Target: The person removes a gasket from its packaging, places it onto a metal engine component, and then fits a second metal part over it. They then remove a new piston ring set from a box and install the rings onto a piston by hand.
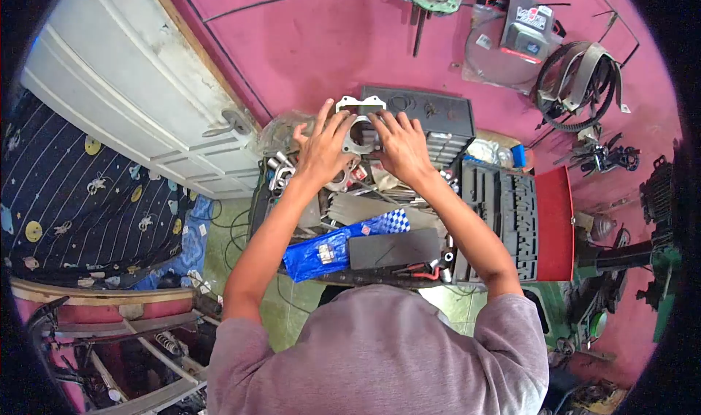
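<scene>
Both my hands are raised over the far side of the cluttered bench, with a silver engine cylinder (358,149) between them. A round bore shows in its middle, and a pale flange with bolt holes stands at its far end. My left hand (323,146) grips the left side, fingers bent along the rim. On the right side, the fingers of my right hand (403,143) press against the cylinder's edge. Both palms and part of the cylinder's sides are hidden. Below it lie loose metal parts and tools (380,188).
Nearer me are a blue plastic packet (314,258) and a dark flat block (394,248). An open tool case (504,218) with a red lid stands right. Behind is a grey drawer cabinet (445,112); a white door (139,71) is left. Belts (577,86) hang on the pink wall.
</scene>
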Motion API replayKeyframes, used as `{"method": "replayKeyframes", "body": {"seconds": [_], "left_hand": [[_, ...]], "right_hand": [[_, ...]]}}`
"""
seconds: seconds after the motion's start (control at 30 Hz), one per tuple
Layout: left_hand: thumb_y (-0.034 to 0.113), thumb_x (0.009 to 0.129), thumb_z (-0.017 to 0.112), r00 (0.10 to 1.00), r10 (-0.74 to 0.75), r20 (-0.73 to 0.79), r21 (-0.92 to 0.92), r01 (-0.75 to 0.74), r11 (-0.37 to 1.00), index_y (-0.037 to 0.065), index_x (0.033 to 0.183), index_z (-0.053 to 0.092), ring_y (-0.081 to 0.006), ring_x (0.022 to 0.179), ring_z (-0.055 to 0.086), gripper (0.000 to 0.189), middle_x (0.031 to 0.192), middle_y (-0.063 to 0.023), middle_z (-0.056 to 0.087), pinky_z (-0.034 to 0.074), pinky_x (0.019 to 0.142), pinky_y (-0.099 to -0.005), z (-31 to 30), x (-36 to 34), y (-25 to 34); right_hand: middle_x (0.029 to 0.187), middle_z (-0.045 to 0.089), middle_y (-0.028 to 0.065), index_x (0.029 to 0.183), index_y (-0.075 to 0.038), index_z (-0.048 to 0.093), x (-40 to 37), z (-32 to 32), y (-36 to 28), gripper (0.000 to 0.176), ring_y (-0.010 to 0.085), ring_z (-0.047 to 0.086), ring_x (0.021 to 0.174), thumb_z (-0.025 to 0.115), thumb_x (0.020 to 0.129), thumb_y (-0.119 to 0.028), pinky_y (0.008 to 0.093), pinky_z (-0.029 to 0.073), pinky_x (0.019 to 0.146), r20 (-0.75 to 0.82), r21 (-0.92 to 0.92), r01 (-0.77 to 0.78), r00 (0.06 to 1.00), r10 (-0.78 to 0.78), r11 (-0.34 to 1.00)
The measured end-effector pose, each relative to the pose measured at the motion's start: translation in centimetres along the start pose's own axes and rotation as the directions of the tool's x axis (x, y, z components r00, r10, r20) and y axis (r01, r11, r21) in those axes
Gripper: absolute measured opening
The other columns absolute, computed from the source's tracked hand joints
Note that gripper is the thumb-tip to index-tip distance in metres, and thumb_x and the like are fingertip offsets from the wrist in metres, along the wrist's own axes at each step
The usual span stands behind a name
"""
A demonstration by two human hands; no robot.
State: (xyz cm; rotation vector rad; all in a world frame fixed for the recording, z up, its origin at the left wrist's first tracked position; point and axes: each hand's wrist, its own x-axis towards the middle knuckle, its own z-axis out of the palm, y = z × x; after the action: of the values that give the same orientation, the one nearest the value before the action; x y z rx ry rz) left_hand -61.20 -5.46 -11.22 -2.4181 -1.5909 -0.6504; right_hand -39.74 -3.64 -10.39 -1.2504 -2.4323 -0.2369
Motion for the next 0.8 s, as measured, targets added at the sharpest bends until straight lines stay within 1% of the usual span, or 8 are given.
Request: {"method": "replayKeyframes", "body": {"seconds": [0.1,0.17,0.33,0.47,0.53,0.6,0.67,0.8], "left_hand": [[0.036,0.069,0.090,0.995,0.063,-0.082,0.067,-0.058,0.996,0.020,0.146,0.055,-0.0212,0.155,0.024,0.085,0.148,0.0019,0.051,0.027,0.101,-0.0595,-2.1,2.8,1.2],[0.040,0.071,0.088,0.984,0.110,-0.141,0.104,-0.096,0.990,0.020,0.146,0.055,-0.0203,0.154,0.025,0.084,0.148,0.0027,0.051,0.027,0.100,-0.0592,-3.6,4.9,2.1],[0.037,0.071,0.089,0.939,0.196,-0.283,0.167,-0.153,0.974,0.022,0.146,0.055,-0.0198,0.154,0.025,0.084,0.147,0.0038,0.051,0.027,0.099,-0.0591,-7.5,10.1,4.5],[0.035,0.070,0.089,0.887,0.271,-0.374,0.227,-0.196,0.954,0.022,0.144,0.056,-0.0196,0.153,0.027,0.082,0.145,0.0044,0.051,0.026,0.099,-0.0591,-10.9,13.6,6.2],[0.034,0.069,0.089,0.851,0.307,-0.425,0.253,-0.214,0.943,0.022,0.144,0.057,-0.0196,0.153,0.028,0.082,0.145,0.0052,0.051,0.026,0.100,-0.0596,-12.6,15.3,7.0],[0.034,0.069,0.089,0.824,0.329,-0.462,0.289,-0.210,0.934,0.023,0.143,0.058,-0.0192,0.152,0.029,0.081,0.145,0.0060,0.051,0.026,0.100,-0.0604,-14.2,17.1,7.9],[0.040,0.069,0.088,0.822,0.333,-0.461,0.359,-0.171,0.918,0.030,0.146,0.055,-0.0178,0.152,0.030,0.085,0.147,0.0086,0.051,0.026,0.101,-0.0600,-15.5,18.8,8.5],[0.043,0.072,0.085,0.763,0.392,-0.514,0.430,-0.166,0.887,0.029,0.145,0.057,-0.0180,0.149,0.034,0.080,0.147,0.0076,0.053,0.027,0.101,-0.0605,-17.6,22.2,9.2]], "right_hand": [[0.139,0.057,0.0076,0.146,-0.012,0.052,0.7,-3.2,1.4,0.087,0.0284,0.055,0.118,0.088,0.068,-0.026,0.0521,0.040,0.099,-0.116,-0.054,-0.012,0.993,0.006,0.998],[0.139,0.057,0.0070,0.145,-0.012,0.052,1.2,-5.3,2.7,0.087,0.0282,0.055,0.119,0.088,0.068,-0.026,0.0525,0.039,0.101,-0.180,-0.105,-0.013,0.984,-0.006,0.994],[0.135,0.059,0.0048,0.146,-0.015,0.053,2.6,-11.5,5.2,0.085,0.0275,0.055,0.120,0.088,0.069,-0.028,0.0576,0.029,0.115,-0.347,-0.222,-0.041,0.937,-0.040,0.974],[0.135,0.059,0.0040,0.145,-0.018,0.055,3.9,-15.2,7.4,0.083,0.0262,0.056,0.117,0.086,0.068,-0.025,0.0580,0.028,0.117,-0.482,-0.302,-0.061,0.871,-0.097,0.951],[0.134,0.060,0.0046,0.143,-0.014,0.056,4.4,-17.5,8.1,0.077,0.0271,0.055,0.117,0.083,0.072,-0.022,0.0621,0.027,0.116,-0.539,-0.268,-0.030,0.833,-0.124,0.963],[0.133,0.060,0.0035,0.141,-0.016,0.058,5.4,-19.2,9.0,0.074,0.0263,0.056,0.115,0.083,0.071,-0.023,0.0626,0.028,0.115,-0.591,-0.282,-0.039,0.794,-0.141,0.959],[0.132,0.061,0.0025,0.140,-0.016,0.059,6.3,-20.9,9.8,0.074,0.0255,0.056,0.114,0.082,0.070,-0.021,0.0630,0.028,0.114,-0.619,-0.288,-0.042,0.770,-0.153,0.957],[0.129,0.060,-0.0006,0.139,-0.019,0.059,8.2,-23.2,11.8,0.074,0.0246,0.057,0.113,0.081,0.069,-0.017,0.0645,0.030,0.112,-0.666,-0.360,-0.087,0.722,-0.190,0.929]]}}
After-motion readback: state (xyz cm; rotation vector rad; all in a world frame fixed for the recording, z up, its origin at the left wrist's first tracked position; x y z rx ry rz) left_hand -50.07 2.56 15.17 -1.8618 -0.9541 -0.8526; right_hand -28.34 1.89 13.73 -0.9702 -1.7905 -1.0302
